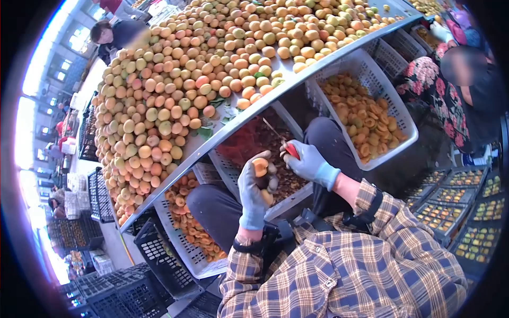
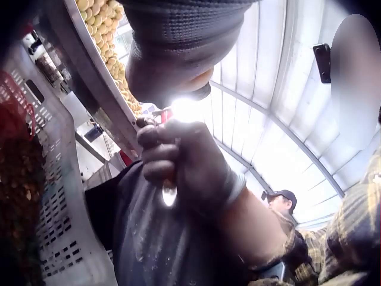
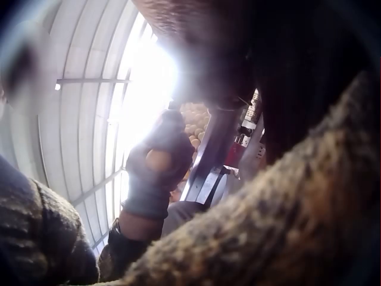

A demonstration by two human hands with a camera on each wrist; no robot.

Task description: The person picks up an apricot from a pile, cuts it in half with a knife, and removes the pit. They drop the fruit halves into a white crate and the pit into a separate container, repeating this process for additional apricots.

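Note:
Both hands wear grey-blue gloves and work close together over a crate. My left hand [image 1: 250, 188] holds an apricot [image 1: 260, 167] between thumb and fingers. Lower in the same palm, a second apricot piece [image 1: 266, 197] shows. My right hand [image 1: 314, 164] grips a small knife by its red handle [image 1: 292, 151], the thin blade [image 1: 272, 127] pointing up and away toward the table edge. In the left wrist view the right hand [image 2: 193, 158] has its fingers curled, with glare over the handle. The right wrist view shows the left hand [image 3: 146, 179] with an orange apricot [image 3: 159, 159] in it.
Whole apricots [image 1: 159, 106] cover a metal-edged table [image 1: 254, 113] ahead. Below are a white crate [image 1: 289, 204] of pits, a crate of apricot halves [image 1: 366, 119] to the right and another [image 1: 193, 225] to the left. Black crates [image 1: 164, 257] stand left; people sit nearby.

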